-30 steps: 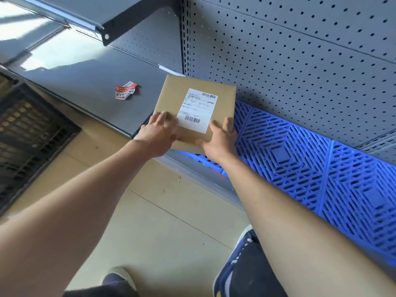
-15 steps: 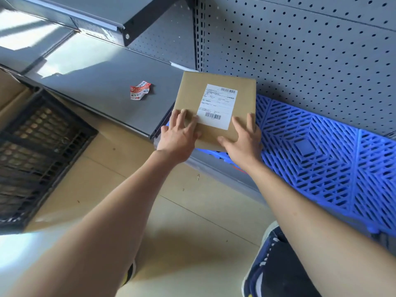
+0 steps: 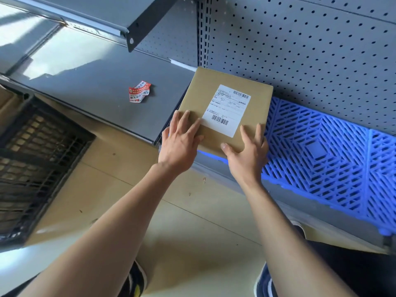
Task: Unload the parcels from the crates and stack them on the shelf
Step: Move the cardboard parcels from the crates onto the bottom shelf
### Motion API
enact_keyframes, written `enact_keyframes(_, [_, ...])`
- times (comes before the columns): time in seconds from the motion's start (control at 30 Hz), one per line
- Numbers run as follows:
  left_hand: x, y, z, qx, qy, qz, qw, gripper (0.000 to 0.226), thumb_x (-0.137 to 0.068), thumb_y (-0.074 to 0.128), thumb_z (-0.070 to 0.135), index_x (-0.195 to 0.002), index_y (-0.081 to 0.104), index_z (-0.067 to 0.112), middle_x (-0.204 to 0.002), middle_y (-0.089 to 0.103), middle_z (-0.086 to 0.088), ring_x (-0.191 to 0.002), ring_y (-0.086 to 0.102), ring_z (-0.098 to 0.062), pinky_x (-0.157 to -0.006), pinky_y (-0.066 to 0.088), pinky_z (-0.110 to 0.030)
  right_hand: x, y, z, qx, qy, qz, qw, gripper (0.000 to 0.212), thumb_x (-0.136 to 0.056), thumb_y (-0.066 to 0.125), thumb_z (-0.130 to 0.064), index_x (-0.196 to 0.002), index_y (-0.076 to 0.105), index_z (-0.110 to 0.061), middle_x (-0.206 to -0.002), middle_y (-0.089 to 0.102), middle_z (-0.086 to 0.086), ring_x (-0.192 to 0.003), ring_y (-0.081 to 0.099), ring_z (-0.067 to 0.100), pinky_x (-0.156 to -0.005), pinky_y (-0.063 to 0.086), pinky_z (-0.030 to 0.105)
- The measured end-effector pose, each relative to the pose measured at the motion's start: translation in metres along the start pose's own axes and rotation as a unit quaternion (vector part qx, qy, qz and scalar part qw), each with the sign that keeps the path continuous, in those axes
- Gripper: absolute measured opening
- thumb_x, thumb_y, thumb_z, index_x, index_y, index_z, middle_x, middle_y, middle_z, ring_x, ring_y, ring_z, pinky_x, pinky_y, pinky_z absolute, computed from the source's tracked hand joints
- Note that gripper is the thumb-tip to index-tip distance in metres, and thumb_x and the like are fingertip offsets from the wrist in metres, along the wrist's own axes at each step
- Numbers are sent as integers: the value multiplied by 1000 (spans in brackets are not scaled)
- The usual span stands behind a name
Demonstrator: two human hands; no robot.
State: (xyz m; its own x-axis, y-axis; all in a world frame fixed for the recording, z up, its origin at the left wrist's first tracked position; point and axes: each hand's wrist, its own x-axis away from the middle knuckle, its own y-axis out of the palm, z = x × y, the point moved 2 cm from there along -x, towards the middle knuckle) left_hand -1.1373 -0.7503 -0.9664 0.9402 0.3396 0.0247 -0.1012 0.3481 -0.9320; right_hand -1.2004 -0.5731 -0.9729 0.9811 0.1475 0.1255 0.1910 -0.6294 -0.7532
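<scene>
A flat brown cardboard parcel (image 3: pixel 248 86) with a white shipping label lies on the left end of the blue plastic grid mat (image 3: pixel 321 151) that covers the low shelf. My left hand (image 3: pixel 181 144) rests flat on the parcel's near left corner, fingers spread. On the near right edge sits my right hand (image 3: pixel 248 155), thumb on top. A black plastic crate (image 3: pixel 36 168) stands on the floor at the left; its inside is blurred.
A grey metal shelf (image 3: pixel 90 86) to the left of the mat carries a crumpled red and white sticker (image 3: pixel 139 92). A grey pegboard wall (image 3: pixel 310 50) rises behind. An upper shelf bracket (image 3: pixel 147 24) overhangs. My shoes show on the beige floor below.
The parcel has slid further back onto the blue mat toward the pegboard, and both hands have flattened on its near edge. The view has shifted so the crate shows more.
</scene>
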Motion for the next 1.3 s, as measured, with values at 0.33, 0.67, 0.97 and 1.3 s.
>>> enact_keyframes(0.33, [-26, -25, -43, 206, 12, 8, 978, 40, -91, 69, 21, -126, 68, 39, -145, 51, 24, -105, 61, -10, -95, 49, -33, 5, 10, -18, -10, 35, 18, 999, 70, -86, 75, -39, -149, 45, -29, -169, 3, -5, -150, 10, 32, -110, 22, 59])
enact_keyframes(0.67, [-36, -37, -65, 218, 25, -39, 975, 53, -86, 50, -13, -115, 77, 22, -146, 56, 13, -93, 65, -17, -85, 50, -24, -3, 1, -24, -12, 32, -29, 999, 67, -91, 71, -36, -151, 41, -33, -169, -3, -9, -153, 3, 28, -116, 15, 58])
enact_keyframes(0.97, [-29, -43, -50, 81, 69, -26, 994, 44, -84, 49, 3, -116, 70, 23, -147, 53, 10, -115, 57, -30, -86, 53, -44, 1, 2, -27, 6, 23, -27, 999, 67, -92, 70, -37, -150, 39, -31, -169, -3, -5, -153, 2, 26, -114, 18, 55])
enact_keyframes(1.3, [-25, -29, -35, 44, 43, 4, 998, 15, -96, 61, 26, -111, 61, 21, -146, 49, 4, -123, 49, -30, -88, 44, -45, -6, 3, -28, -13, 71, -28, 997, 67, -89, 69, -23, -149, 40, -32, -168, -5, -9, -153, 0, 26, -114, 16, 59])
